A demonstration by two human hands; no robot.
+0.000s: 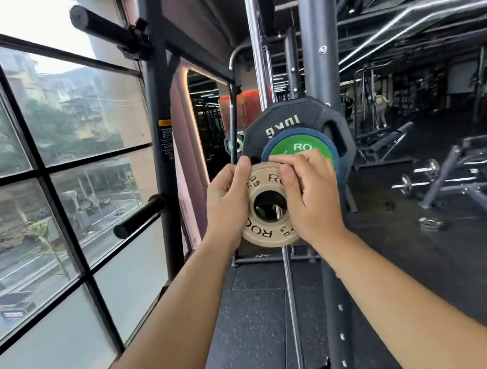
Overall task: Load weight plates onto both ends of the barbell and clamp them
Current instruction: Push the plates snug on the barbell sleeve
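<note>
Your left hand (227, 198) at 9 o'clock and right hand (310, 195) at 3 o'clock grip the tan change plate (264, 234) upright, bore forward, presumably to seat it against the green plate (298, 147).

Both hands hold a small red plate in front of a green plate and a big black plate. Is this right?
The head view shows the small plate is cream, not red. The left hand and right hand hold it in front of the green plate and the big black plate.
</note>
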